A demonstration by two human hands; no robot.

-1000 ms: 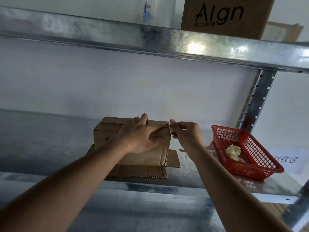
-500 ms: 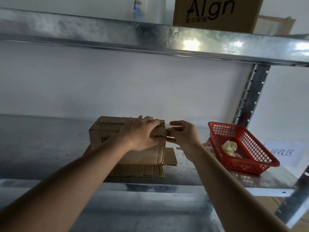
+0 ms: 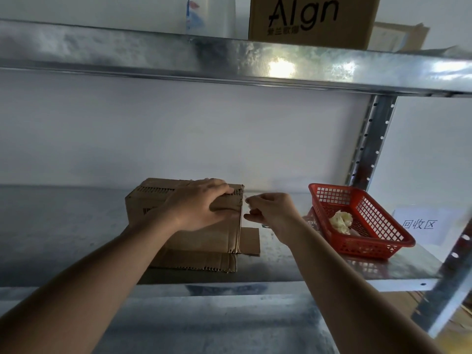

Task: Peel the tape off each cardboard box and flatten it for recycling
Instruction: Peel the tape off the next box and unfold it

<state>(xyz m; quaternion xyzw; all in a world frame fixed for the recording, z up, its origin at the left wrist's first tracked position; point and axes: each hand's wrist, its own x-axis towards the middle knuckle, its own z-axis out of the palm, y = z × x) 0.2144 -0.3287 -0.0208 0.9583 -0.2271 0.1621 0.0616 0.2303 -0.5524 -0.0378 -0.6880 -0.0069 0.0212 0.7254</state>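
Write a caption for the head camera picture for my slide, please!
Left hand holds a cardboard box on a metal shelf while the right hand pinches tape beside a red basket.

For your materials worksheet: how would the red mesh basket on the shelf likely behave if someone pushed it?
The red basket looks like thin open-mesh plastic holding only a crumpled wad, so probably light. On the smooth metal shelf it would likely slide rather than tip, being low and wide.
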